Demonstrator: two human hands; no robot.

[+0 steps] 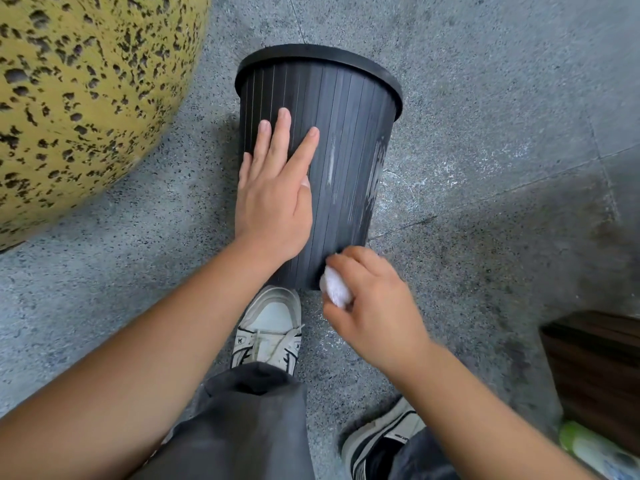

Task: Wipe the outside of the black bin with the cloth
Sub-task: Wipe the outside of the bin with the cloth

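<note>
The black ribbed bin (349, 140) lies tipped on the grey floor, its rim pointing away from me and its base near my feet. Pale streaks mark its right side. My left hand (273, 188) lies flat on the bin's upper left wall, fingers straight and spread. My right hand (374, 306) grips a small bunched white cloth (335, 289) and holds it against the bin's wall near the base, at the lower right.
A big yellow speckled rounded stone (79, 98) bulges at the left, close to the bin. My two shoes (268, 327) stand just below the bin's base. A dark wooden box (595, 372) and a green-white bottle (588, 448) sit at the lower right.
</note>
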